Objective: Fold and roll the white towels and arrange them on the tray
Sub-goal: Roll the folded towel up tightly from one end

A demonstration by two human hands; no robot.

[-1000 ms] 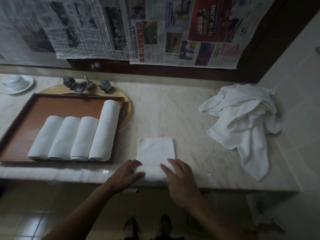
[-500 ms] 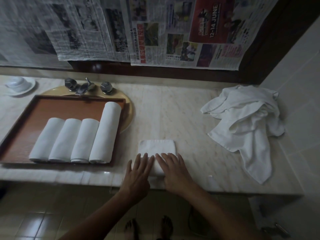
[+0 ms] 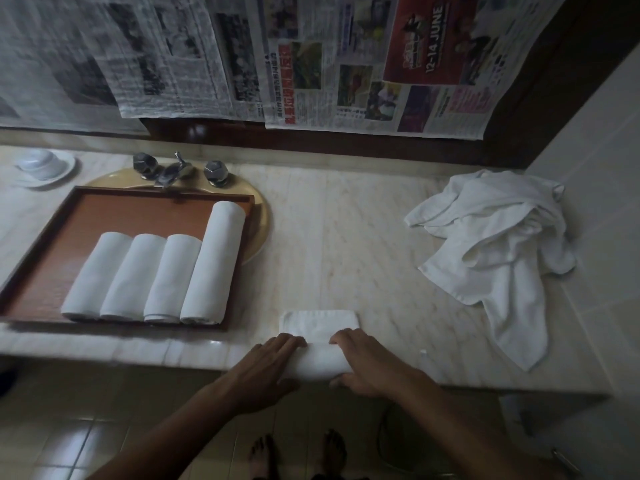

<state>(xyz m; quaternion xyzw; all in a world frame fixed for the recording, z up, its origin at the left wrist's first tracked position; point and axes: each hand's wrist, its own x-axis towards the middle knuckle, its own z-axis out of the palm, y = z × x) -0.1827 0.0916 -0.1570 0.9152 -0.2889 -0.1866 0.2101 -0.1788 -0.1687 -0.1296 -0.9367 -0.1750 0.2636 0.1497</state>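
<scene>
The pale marble worktop (image 3: 346, 244) carries everything, split into zones that seem to suit the job: finished work to the left, raw stock to the right, rolling space at the near edge. The brown tray (image 3: 114, 213) lies across the yellowish basin (image 3: 259, 223), probably so that it stays close by without taking up the bare stone. A heap of loose white towels (image 3: 495, 244) sits crumpled at the right end against the wall, one corner trailing towards the edge. On the tray, four rolled towels (image 3: 171, 278) lie side by side, touching, near ends roughly level; the rightmost is longer than the others.

The half-rolled towel (image 3: 320, 362) lies at the worktop's near edge: a plump, smooth cylinder with a short flat strip of folded cloth beyond it not yet taken up. The left hand (image 3: 266, 368) lies on the roll's left end with fairly straight fingers, pressing. The right hand (image 3: 367, 365) cups the right end, fingers over the top and thumb at the near side. Holding both ends likely keeps the roll tight and straight.
</scene>
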